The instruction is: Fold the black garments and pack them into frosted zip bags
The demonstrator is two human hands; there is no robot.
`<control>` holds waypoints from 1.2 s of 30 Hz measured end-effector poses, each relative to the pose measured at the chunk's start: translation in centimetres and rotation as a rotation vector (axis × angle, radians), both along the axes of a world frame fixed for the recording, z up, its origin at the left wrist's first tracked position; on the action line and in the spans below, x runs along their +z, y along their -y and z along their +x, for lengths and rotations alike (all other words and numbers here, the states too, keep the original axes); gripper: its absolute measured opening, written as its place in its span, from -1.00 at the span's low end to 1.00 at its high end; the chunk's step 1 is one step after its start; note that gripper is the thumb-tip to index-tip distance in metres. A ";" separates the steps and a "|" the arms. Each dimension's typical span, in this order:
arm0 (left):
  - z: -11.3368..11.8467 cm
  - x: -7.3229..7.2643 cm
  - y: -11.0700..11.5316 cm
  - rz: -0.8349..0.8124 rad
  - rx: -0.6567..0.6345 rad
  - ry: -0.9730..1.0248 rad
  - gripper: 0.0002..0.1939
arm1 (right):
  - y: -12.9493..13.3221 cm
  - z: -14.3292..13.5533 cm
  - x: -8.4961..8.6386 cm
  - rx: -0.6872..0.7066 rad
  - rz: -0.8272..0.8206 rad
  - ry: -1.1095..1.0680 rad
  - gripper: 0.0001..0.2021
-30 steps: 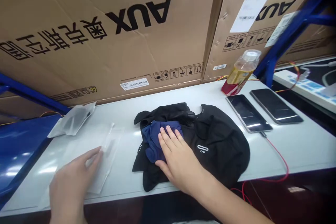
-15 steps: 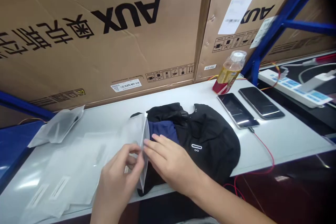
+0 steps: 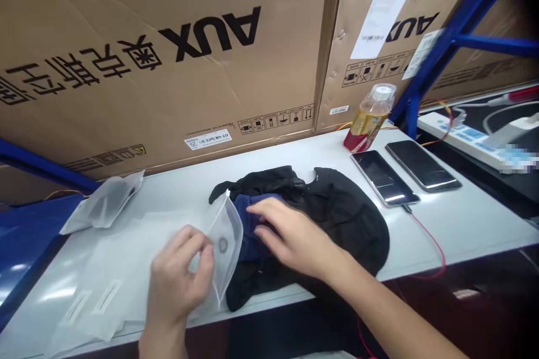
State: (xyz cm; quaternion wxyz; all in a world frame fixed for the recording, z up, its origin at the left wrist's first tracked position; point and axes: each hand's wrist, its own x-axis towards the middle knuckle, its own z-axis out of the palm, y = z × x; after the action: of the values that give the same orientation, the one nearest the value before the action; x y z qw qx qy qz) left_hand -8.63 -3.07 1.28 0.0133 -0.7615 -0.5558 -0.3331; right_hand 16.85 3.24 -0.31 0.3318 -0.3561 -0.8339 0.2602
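Observation:
My left hand [image 3: 181, 275] is closed in a pinch on one side of the mouth of a frosted zip bag [image 3: 231, 249]. The bag's mouth gapes toward the right, and a dark round mark shows on it. Over a navy patch of cloth [image 3: 248, 238] hovers my right hand [image 3: 295, 233], thumb and fingers apart with nothing visible between them; whether the fingertips touch the cloth I cannot tell. The navy cloth lies on or is part of a folded black garment [image 3: 349, 219], right beside the bag's mouth. My right hand and forearm hide part of the garment.
Several flat frosted bags [image 3: 126, 258] lie on the white table [image 3: 475, 224] at left, with a crumpled one [image 3: 105, 202] behind. A drink bottle [image 3: 370, 118] and two phones [image 3: 385, 176] [image 3: 423, 165] stand right, one on a red cable. Large cardboard boxes [image 3: 168, 90] wall the back.
My hands have moved apart: the left drew leftward with the bag's edge, the right shifted right and up over the navy cloth. The bag's mouth is wider now.

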 end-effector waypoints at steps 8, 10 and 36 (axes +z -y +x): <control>1.2 -2.4 -0.4 0.040 0.035 0.044 -0.71 | -1.3 0.4 1.2 -0.379 -0.187 0.454 -0.45; 1.0 -2.6 -0.4 0.034 0.038 0.045 -0.72 | -0.4 -0.7 1.0 -0.334 -0.161 0.396 -0.59; 6.8 -3.2 -0.9 -0.038 0.113 0.237 -0.63 | 1.7 3.1 0.5 -0.234 -0.523 -0.001 -0.61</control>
State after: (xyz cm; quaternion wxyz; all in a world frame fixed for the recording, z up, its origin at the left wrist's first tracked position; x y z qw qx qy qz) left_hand -1.81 -2.20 -1.97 -0.0484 -0.6844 -0.6017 -0.4089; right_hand 19.96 1.50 0.17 0.2569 -0.5234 -0.6915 0.4264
